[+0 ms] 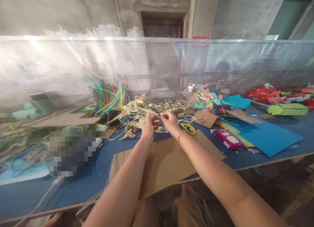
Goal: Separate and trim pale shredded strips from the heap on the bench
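Note:
Both of my hands reach over the pile of pale cream and green craft pieces (134,110) at the middle of the blue table. My left hand (148,127) has its thumb up and its fingers loosely apart, next to the pale strips; no grip shows. My right hand (170,122), with a gold chain bracelet (180,136) at the wrist, is closed in a pinch close to the left fingertips. What lies between its fingers is too small to make out. Below my forearms lies a flat sheet of brown cardboard (169,164). A yellow ring-shaped handle (188,128) rests right of my right wrist.
A clear bottle (191,97) stands behind the pile. Colourful stems (108,96) are bunched at the back left. To the right lie a magenta case (228,139) and blue sheets (270,135). A perforated metal panel (110,63) closes off the table's far side.

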Available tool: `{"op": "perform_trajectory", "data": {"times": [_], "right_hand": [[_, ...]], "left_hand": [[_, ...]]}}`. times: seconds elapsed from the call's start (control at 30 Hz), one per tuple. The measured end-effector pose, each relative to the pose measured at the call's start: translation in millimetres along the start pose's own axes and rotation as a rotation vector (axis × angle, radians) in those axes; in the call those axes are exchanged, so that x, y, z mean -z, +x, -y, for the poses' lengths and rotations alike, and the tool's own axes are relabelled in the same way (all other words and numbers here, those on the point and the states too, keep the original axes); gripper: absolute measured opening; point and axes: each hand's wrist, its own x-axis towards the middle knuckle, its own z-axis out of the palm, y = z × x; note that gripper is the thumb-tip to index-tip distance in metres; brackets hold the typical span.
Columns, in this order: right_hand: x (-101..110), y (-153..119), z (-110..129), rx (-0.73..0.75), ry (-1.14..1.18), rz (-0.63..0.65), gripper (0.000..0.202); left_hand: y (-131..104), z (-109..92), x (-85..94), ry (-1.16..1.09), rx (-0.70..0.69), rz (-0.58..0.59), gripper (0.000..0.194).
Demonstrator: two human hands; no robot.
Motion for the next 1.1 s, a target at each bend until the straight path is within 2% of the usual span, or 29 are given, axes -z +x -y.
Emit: {"op": "perform_trajectory", "data": {"times": [0.17,0.37,0.47,0.7,0.8,1.0,1.1], "right_hand": [[-4,1,-2,-0.113,0.123,-0.018,0.008],[-9,2,3,-0.345,0.451,-0.012,0.015],[-7,0,8,-0.395,0.534,0.003,0.019],[-3,-3,13,-0.265,0.493,0.113,0.025],[-3,-3,12,-0.241,0.472,0.116,0.025],[-2,-2,12,-0.304,0.544,0.047,0.031],[-2,-2,13,-0.348,0.597,0.028,0.033]], "left_hand": [[0,-2,-0.3,-0.052,0.033,-0.014,0.027],[5,-3,3.4,-0.354,0.129,-0.002,0.01],[7,-2,4.1,-0.39,0.166,0.036,0.007],[4,2,4.1,-0.111,0.054,0.121,0.025],[4,3,4.5,-0.085,0.059,0.096,0.03],[6,-1,5.1,-0.199,0.31,-0.065,0.033],[4,-5,4.1,-0.197,0.389,-0.009,0.036]]}}
